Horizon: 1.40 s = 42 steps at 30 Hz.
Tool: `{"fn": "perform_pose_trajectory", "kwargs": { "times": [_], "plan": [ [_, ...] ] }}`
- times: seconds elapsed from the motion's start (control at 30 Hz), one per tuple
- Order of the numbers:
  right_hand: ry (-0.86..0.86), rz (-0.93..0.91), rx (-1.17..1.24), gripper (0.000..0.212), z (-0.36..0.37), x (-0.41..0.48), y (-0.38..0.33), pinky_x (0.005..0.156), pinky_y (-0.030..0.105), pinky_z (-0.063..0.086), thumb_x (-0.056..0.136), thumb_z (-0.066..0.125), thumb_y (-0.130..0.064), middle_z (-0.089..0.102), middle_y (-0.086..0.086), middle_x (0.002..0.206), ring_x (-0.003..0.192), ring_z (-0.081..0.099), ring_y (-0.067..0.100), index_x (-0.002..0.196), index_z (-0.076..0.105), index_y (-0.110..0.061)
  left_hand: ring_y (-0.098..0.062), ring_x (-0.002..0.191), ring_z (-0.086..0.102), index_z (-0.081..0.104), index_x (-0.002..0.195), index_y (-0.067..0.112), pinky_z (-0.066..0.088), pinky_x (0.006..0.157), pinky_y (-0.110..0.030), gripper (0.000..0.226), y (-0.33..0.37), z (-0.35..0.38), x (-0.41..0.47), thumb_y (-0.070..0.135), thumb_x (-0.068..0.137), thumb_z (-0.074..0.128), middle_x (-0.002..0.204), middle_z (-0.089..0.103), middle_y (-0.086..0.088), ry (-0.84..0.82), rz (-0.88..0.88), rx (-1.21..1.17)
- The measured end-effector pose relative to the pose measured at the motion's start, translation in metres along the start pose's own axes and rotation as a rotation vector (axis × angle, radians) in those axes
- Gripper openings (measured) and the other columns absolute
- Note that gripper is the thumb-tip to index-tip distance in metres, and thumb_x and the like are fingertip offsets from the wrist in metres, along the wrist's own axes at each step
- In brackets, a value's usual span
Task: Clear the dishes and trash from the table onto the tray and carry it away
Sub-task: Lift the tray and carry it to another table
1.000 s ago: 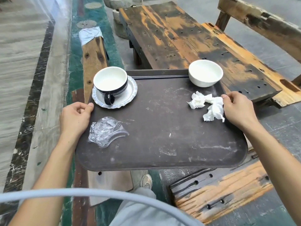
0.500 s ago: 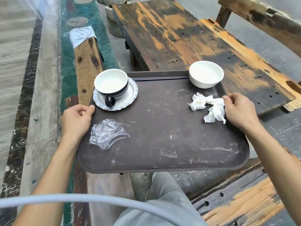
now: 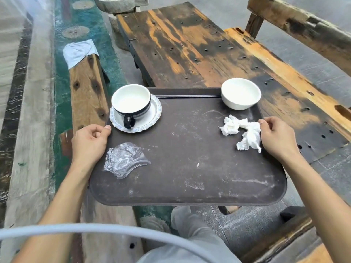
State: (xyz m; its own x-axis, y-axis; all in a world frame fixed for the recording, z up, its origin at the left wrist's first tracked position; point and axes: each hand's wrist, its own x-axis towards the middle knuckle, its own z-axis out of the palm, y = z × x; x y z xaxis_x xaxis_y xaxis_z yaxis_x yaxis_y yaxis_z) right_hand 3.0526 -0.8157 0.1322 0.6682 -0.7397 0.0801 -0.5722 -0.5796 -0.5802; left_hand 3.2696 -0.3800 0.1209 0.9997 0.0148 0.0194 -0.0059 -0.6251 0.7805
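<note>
A dark brown tray (image 3: pixel 190 168) hangs in the air in front of me, off the table. My left hand (image 3: pixel 89 143) grips its left edge and my right hand (image 3: pixel 277 137) grips its right edge. At the tray's far left stands a black-and-white cup (image 3: pixel 131 103) on a white saucer (image 3: pixel 152 118). A white bowl (image 3: pixel 240 93) sits at the far right corner. Crumpled white napkins (image 3: pixel 241 133) lie beside my right hand. Crumpled clear plastic wrap (image 3: pixel 123 160) lies beside my left hand.
The worn wooden table (image 3: pixel 199 54) stretches ahead and to the right. A wooden bench (image 3: pixel 85 88) runs along the left, another bench back (image 3: pixel 303 27) stands at the far right. My leg (image 3: pixel 190 234) shows below the tray. Green floor lies left.
The tray has come back towards me, away from the table, with both hands still on its edges. My leg has stepped forward beneath it.
</note>
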Motion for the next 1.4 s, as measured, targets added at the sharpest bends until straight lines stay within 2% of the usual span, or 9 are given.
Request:
{"fn": "perform_pose_trajectory", "kwargs": {
  "times": [0.27, 0.47, 0.57, 0.67, 0.9, 0.97, 1.17, 1.33, 1.4],
  "plan": [
    [0.028, 0.082, 0.046, 0.030, 0.011, 0.106, 0.011, 0.071, 0.031, 0.032, 0.099, 0.043, -0.035, 0.059, -0.011, 0.075, 0.082, 0.053, 0.024, 0.102, 0.065, -0.014, -0.009, 0.047, 0.042, 0.065, 0.068, 0.017, 0.036, 0.056, -0.024, 0.031, 0.071, 0.079, 0.098, 0.040, 0.089, 0.064, 0.051, 0.048, 0.003, -0.038, 0.090, 0.030],
    [0.085, 0.148, 0.042, 0.031, 0.007, 0.145, 0.024, 0.072, 0.034, 0.035, 0.099, 0.042, -0.036, 0.064, 0.002, 0.083, 0.083, 0.056, 0.027, 0.102, 0.064, -0.014, -0.009, 0.048, 0.043, 0.066, 0.072, 0.014, 0.037, 0.061, -0.027, 0.031, 0.116, 0.130, 0.151, 0.039, 0.090, 0.064, 0.051, 0.048, 0.002, -0.099, 0.168, 0.052],
    [0.134, 0.180, 0.039, 0.031, 0.006, 0.159, 0.028, 0.072, 0.034, 0.035, 0.100, 0.043, -0.034, 0.064, 0.002, 0.085, 0.082, 0.054, 0.025, 0.103, 0.064, -0.012, -0.004, 0.048, 0.046, 0.066, 0.072, 0.015, 0.037, 0.067, -0.027, 0.031, 0.131, 0.157, 0.179, 0.040, 0.089, 0.064, 0.052, 0.049, 0.001, -0.127, 0.212, 0.042],
    [0.199, 0.255, 0.047, 0.029, 0.008, 0.166, 0.031, 0.074, 0.032, 0.033, 0.100, 0.044, -0.032, 0.060, -0.001, 0.087, 0.083, 0.050, 0.020, 0.107, 0.064, -0.012, 0.000, 0.048, 0.048, 0.066, 0.069, 0.017, 0.037, 0.061, -0.024, 0.033, 0.146, 0.188, 0.209, 0.044, 0.087, 0.064, 0.052, 0.051, 0.001, -0.178, 0.248, 0.031],
    [0.337, 0.471, 0.045, 0.029, 0.027, 0.167, 0.037, 0.075, 0.031, 0.035, 0.100, 0.044, -0.032, 0.062, 0.000, 0.087, 0.084, 0.053, 0.021, 0.109, 0.063, -0.012, 0.002, 0.052, 0.051, 0.069, 0.074, 0.019, 0.041, 0.065, -0.020, 0.031, 0.179, 0.275, 0.285, 0.047, 0.086, 0.062, 0.052, 0.057, 0.014, -0.386, 0.386, 0.004],
    [0.387, 0.543, 0.038, 0.029, 0.036, 0.166, 0.035, 0.075, 0.031, 0.035, 0.100, 0.044, -0.032, 0.062, 0.000, 0.086, 0.083, 0.053, 0.021, 0.110, 0.063, -0.013, 0.004, 0.053, 0.053, 0.069, 0.075, 0.020, 0.039, 0.063, -0.011, 0.033, 0.190, 0.302, 0.309, 0.050, 0.086, 0.061, 0.052, 0.056, 0.008, -0.441, 0.440, -0.002],
    [0.547, 0.714, 0.037, 0.028, 0.079, 0.156, 0.029, 0.080, 0.035, 0.041, 0.100, 0.045, -0.032, 0.064, 0.000, 0.087, 0.085, 0.056, 0.021, 0.110, 0.061, -0.013, 0.002, 0.054, 0.052, 0.065, 0.071, 0.022, 0.042, 0.068, -0.025, 0.032, 0.211, 0.377, 0.358, 0.049, 0.087, 0.061, 0.056, 0.057, 0.006, -0.608, 0.530, -0.042],
    [0.640, 0.815, 0.007, 0.028, 0.125, 0.144, 0.038, 0.078, 0.035, 0.039, 0.099, 0.046, -0.031, 0.059, -0.002, 0.086, 0.082, 0.053, 0.020, 0.107, 0.062, -0.010, 0.004, 0.053, 0.051, 0.065, 0.075, 0.018, 0.036, 0.059, -0.005, 0.027, 0.209, 0.429, 0.367, 0.040, 0.090, 0.062, 0.059, 0.058, 0.005, -0.743, 0.612, -0.062],
    [0.647, 0.857, 0.001, 0.029, 0.141, 0.137, 0.046, 0.077, 0.035, 0.040, 0.099, 0.046, -0.031, 0.059, -0.002, 0.086, 0.082, 0.053, 0.020, 0.108, 0.061, -0.010, -0.002, 0.055, 0.051, 0.066, 0.076, 0.016, 0.040, 0.062, -0.014, 0.028, 0.201, 0.449, 0.368, 0.039, 0.091, 0.061, 0.060, 0.058, 0.002, -0.781, 0.626, -0.036]
  ]
}}
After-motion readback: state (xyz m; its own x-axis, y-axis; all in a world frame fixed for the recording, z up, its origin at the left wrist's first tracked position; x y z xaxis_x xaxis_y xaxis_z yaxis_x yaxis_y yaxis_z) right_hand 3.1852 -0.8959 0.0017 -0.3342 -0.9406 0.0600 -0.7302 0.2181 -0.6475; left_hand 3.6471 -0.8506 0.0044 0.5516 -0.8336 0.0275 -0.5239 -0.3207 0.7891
